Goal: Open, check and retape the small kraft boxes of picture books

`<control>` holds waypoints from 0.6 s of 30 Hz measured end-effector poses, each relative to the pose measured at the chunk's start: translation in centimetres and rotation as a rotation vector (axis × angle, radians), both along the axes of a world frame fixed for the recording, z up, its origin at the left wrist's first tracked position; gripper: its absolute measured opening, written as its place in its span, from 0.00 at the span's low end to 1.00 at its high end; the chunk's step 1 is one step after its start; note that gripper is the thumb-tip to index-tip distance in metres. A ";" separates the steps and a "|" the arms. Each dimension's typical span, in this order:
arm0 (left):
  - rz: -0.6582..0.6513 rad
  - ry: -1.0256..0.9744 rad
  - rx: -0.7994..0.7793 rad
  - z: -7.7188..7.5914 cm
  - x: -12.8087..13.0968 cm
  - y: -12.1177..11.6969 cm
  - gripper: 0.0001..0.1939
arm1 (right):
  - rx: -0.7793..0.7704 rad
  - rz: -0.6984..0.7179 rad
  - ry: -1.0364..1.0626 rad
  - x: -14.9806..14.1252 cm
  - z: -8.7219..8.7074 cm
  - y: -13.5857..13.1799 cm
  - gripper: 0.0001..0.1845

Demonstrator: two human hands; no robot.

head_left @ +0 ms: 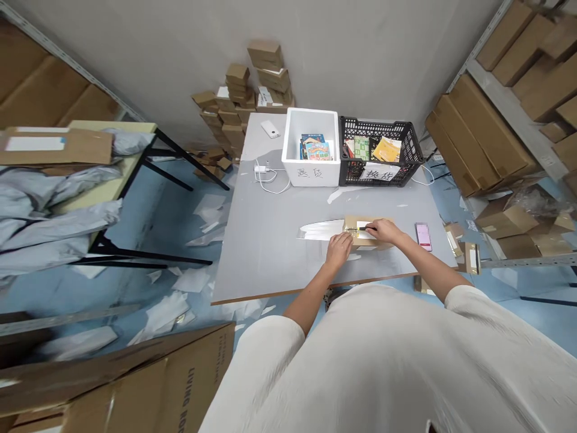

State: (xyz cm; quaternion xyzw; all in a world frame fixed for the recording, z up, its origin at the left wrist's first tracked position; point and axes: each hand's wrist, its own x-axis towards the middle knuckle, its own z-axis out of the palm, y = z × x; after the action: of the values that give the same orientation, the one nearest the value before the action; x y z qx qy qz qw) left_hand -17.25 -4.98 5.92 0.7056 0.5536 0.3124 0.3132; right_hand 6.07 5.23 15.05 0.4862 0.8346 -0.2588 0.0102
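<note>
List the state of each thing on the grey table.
Foam box: open, books inside
Black crate: open, partly filled
Phone: screen lit
Carton: under left hand; whether cut open, unclear
Dark tool: gripped in right hand, tip at carton

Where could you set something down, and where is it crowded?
The widest bare patch of table lies between its left edge, the charger and the white sheet; a smaller one, between that sheet and the foam box. Crowded: back right, with that box and black crate; front right, with carton, left hand, right hand, phone.
</note>
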 end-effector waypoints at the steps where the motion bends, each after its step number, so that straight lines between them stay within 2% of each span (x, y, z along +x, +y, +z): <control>1: -0.002 0.007 -0.010 0.1 -0.1 0.0 0.18 | -0.004 0.002 -0.010 0.0 0.1 0.0 0.23; 5: -0.008 0.018 -0.037 0.2 -0.2 0.0 0.19 | -0.005 0.035 -0.053 -0.3 0.2 0.0 0.24; 11: -0.004 0.024 0.038 0.1 0.0 0.0 0.17 | -0.005 0.048 -0.060 -0.7 0.4 0.2 0.26; 18: 0.012 0.093 0.034 0.5 0.1 -0.2 0.18 | 0.002 -0.008 -0.039 1.5 0.1 0.9 0.23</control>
State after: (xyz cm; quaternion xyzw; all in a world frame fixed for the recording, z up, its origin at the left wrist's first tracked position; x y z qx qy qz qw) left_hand -17.13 -5.23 6.39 0.7212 0.5665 0.2906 0.2729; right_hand 7.60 6.13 15.15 0.4944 0.8325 -0.2486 0.0250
